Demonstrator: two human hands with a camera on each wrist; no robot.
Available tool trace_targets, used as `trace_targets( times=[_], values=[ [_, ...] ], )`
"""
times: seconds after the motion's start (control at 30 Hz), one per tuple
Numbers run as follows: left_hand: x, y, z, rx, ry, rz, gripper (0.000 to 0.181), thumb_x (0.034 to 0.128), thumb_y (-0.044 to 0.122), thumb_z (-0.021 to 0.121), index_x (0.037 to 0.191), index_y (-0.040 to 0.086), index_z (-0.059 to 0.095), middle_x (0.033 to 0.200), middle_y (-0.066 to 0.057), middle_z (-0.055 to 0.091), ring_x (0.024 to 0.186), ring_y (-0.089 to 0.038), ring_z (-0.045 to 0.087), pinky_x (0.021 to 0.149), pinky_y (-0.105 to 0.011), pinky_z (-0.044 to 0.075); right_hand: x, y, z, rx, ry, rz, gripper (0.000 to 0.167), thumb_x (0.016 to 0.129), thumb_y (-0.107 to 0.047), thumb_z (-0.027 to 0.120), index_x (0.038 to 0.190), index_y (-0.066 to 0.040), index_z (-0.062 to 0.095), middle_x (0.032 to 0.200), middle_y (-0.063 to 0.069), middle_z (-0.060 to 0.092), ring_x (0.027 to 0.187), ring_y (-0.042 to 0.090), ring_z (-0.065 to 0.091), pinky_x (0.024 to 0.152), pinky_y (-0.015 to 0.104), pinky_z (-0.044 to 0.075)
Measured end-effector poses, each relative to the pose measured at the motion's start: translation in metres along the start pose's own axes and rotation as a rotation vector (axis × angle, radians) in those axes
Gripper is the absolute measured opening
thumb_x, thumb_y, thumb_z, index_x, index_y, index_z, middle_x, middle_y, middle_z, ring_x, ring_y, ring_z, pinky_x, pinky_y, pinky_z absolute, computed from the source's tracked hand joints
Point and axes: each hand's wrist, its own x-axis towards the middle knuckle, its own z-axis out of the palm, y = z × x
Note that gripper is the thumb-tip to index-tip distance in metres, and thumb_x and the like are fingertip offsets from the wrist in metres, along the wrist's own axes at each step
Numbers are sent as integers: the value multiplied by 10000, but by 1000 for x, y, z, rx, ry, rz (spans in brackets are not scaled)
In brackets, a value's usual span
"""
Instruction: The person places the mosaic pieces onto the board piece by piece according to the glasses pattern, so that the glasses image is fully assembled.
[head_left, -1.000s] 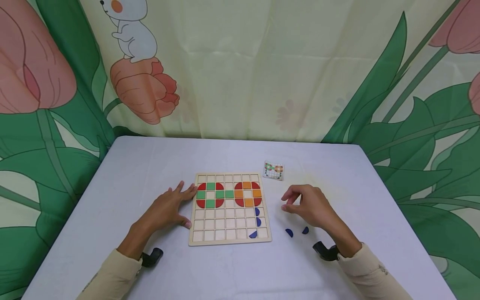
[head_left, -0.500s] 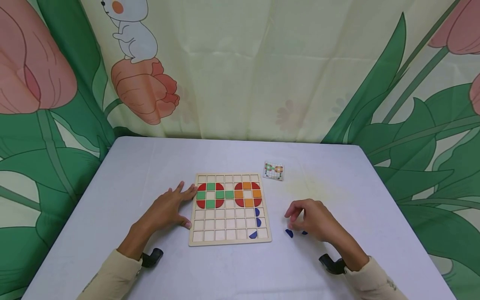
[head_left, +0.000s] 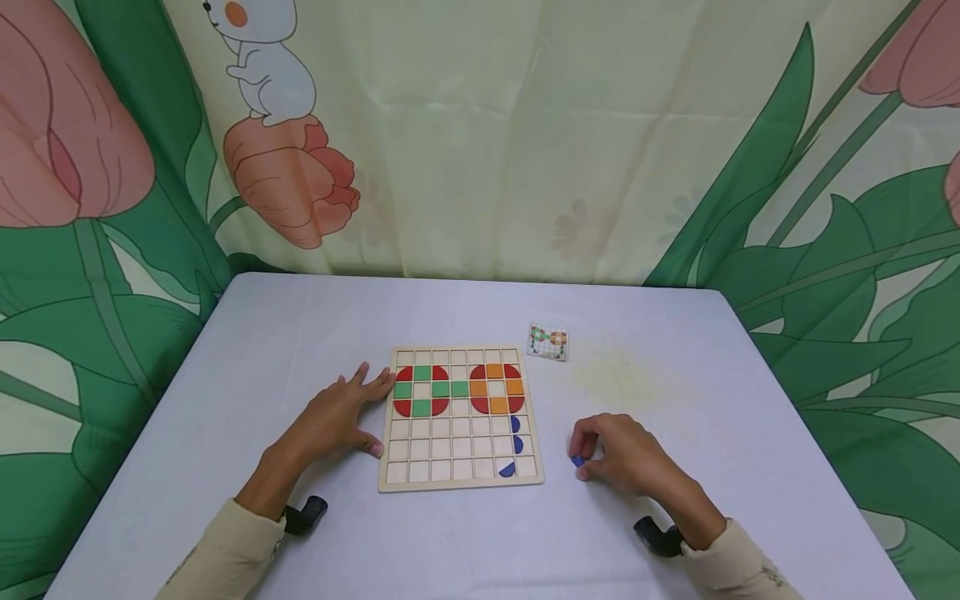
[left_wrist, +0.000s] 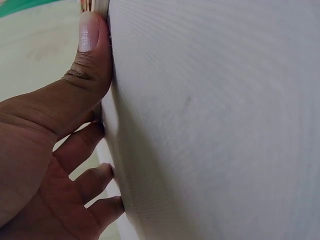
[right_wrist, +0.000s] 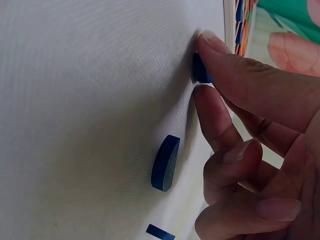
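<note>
A wooden grid board (head_left: 440, 471) lies on the table, bearing red corner pieces, green squares and orange squares in two ring patterns. Several blue half-round pieces are about: three sit down its right side, among them a half-round piece (head_left: 507, 470) at the bottom. My left hand (head_left: 337, 417) rests with spread fingers against the board's left edge. To the right of the board, my right hand (head_left: 618, 454) pinches a blue half-round piece (right_wrist: 200, 68) between thumb and forefinger, at the table surface. Another blue half-round piece (right_wrist: 166, 164) lies behind it in the right wrist view, hidden in the head view.
A small pattern card (head_left: 547, 342) lies beyond the board's top right corner. White cloth covers the table (head_left: 300, 317), and a printed curtain (head_left: 480, 167) hangs behind it. Part of one more blue piece (right_wrist: 160, 232) shows at the right wrist view's lower edge.
My right hand has come down toward me, and its thumb and forefinger have closed on the nearer blue half-round piece. The left hand and the board have stayed put.
</note>
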Motion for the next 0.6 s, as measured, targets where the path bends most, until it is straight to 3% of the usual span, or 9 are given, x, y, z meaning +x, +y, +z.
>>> trace_targets(
  times=[0.27,0.47,0.6],
  values=[
    [0,0,1,1,5,7,1169,618,313,1025,1619,144,445,1676,-351,308,1397,-773,337,1107,-796,394,0,-1,0,22,-17,-57,332,746,-69,957,817,-245,684,744,-109,623,757,123,559,702,277,446],
    [1,0,1,1,7,8,1160,627,303,1024,1618,146,443,1677,-351,305,1397,-775,333,1105,-799,394,3,-7,-2,64,22,-172,251,830,-77,900,878,-267,743,757,-139,627,746,107,546,668,229,447],
    [1,-1,1,11,10,17,1162,617,297,1028,1614,139,451,1672,-350,313,1397,-771,337,1105,-795,397,6,-18,-1,97,65,-148,259,817,-104,921,847,-251,709,765,-145,652,734,117,540,645,239,430]
  ],
)
